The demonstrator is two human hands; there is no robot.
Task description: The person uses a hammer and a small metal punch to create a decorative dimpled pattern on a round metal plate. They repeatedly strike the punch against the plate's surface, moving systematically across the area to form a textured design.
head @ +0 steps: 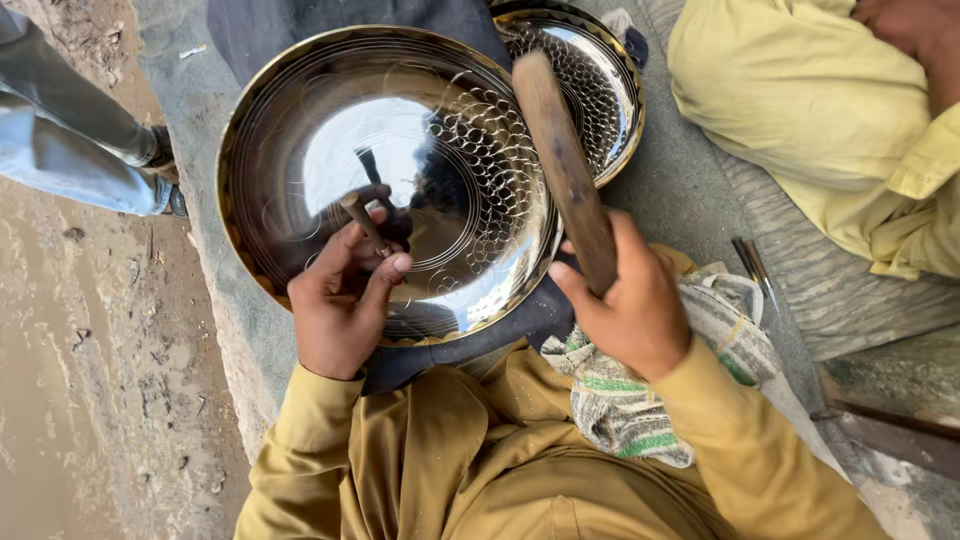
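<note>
A large shiny brass plate (pixel 300 130) lies in front of me, its surface engraved with rings and a patch of small punched circles. My left hand (pixel 335 300) rests on the plate's near part and pinches a thin metal punch (pixel 362 220) upright against it. My right hand (pixel 630 300) grips a long wooden mallet stick (pixel 562 165), raised slanting over the plate's right edge. My sleeves are mustard coloured.
A second patterned plate (pixel 605 85) lies behind the first at upper right. A striped cloth (pixel 640 400) covers my right knee. Thin metal tools (pixel 755 268) lie on grey matting. Another person in yellow sits at right; someone's legs stand at upper left by wet ground.
</note>
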